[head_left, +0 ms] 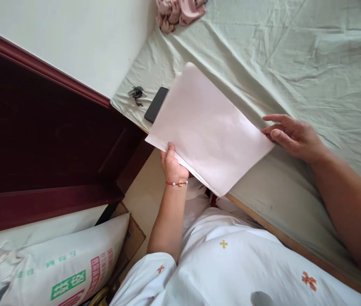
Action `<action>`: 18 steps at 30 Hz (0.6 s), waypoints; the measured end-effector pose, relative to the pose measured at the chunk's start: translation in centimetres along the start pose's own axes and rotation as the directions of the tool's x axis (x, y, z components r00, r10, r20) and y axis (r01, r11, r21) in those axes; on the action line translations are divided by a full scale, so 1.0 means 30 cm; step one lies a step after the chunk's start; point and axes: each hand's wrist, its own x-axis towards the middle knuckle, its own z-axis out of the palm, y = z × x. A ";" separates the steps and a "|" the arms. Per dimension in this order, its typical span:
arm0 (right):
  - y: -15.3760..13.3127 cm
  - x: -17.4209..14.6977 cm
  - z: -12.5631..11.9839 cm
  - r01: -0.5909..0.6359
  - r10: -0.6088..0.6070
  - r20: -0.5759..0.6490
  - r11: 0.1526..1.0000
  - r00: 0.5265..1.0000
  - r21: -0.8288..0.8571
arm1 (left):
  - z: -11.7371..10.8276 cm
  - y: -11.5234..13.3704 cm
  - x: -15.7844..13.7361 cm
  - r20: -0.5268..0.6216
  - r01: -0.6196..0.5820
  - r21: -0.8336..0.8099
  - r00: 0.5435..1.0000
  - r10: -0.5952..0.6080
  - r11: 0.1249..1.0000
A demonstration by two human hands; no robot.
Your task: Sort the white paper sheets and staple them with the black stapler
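White paper (206, 127) partly over the green cloth (330, 91)
The left hand (174, 165) grips one edge, thumb on top, maybe to keep it neat; the right hand (297, 138) is at a corner; I cannot tell if it pinches

A pale green sheet (327, 76) spreads below and beyond the right fingers (276, 117). Beyond the left fingers (169, 149) lies a flat black device (155, 105), with a small dark tangle (137, 92) past it. Farther off from them, by the white wall (88, 38), sits a crumpled pink cloth (180, 12). Left of the left fingers stands dark red woodwork (40, 123); below it, a white sack (72, 259) with green and red print lies beside brown cardboard (136, 237).
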 end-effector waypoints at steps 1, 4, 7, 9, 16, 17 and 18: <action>0.001 -0.003 -0.002 0.007 -0.010 0.053 0.998 0.999 0.067 | 0.004 0.002 0.017 -0.044 0.008 -0.023 0.999 -0.009 1.000; 0.007 -0.007 -0.008 -0.005 -0.055 0.214 0.963 0.975 0.269 | 0.031 0.001 0.045 -0.034 0.051 -0.044 0.998 -0.052 0.998; 0.017 -0.004 -0.017 -0.048 -0.051 0.308 0.951 0.950 0.305 | 0.077 0.001 0.032 0.086 0.106 -0.040 0.991 -0.102 0.994; 0.021 0.000 -0.024 -0.050 -0.057 0.343 0.954 0.937 0.296 | 0.111 0.006 0.008 0.124 0.137 -0.077 0.984 -0.127 0.987; -0.008 -0.009 -0.007 -0.078 0.002 0.243 0.951 0.970 0.300 | 0.164 0.010 -0.074 0.201 0.178 -0.104 0.967 -0.155 0.979; -0.012 -0.012 0.000 -0.069 0.009 0.182 0.943 0.983 0.327 | 0.156 0.008 -0.079 0.224 0.176 -0.089 0.963 -0.153 0.980; -0.015 -0.014 0.005 -0.048 0.006 0.118 0.934 0.993 0.355 | 0.143 0.007 -0.080 0.237 0.175 -0.077 0.960 -0.152 0.982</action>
